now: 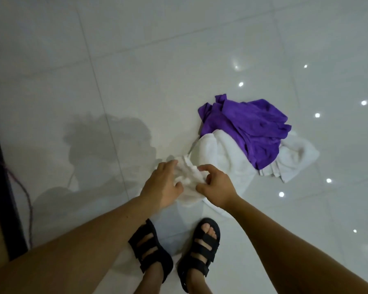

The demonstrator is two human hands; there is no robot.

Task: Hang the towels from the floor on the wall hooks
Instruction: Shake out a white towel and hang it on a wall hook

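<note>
A white towel lies crumpled on the glossy tiled floor, its near end lifted. My left hand grips that bunched end from the left, and my right hand pinches the same end from the right. A purple towel lies heaped on top of the white one's far part. More white cloth spreads out to the right under the purple towel; I cannot tell if it is a separate towel. No wall hooks are in view.
My two feet in black strap sandals stand just below the hands. A dark vertical edge runs along the left side, with a thin purplish cord beside it. Ceiling lights reflect in the floor tiles at right.
</note>
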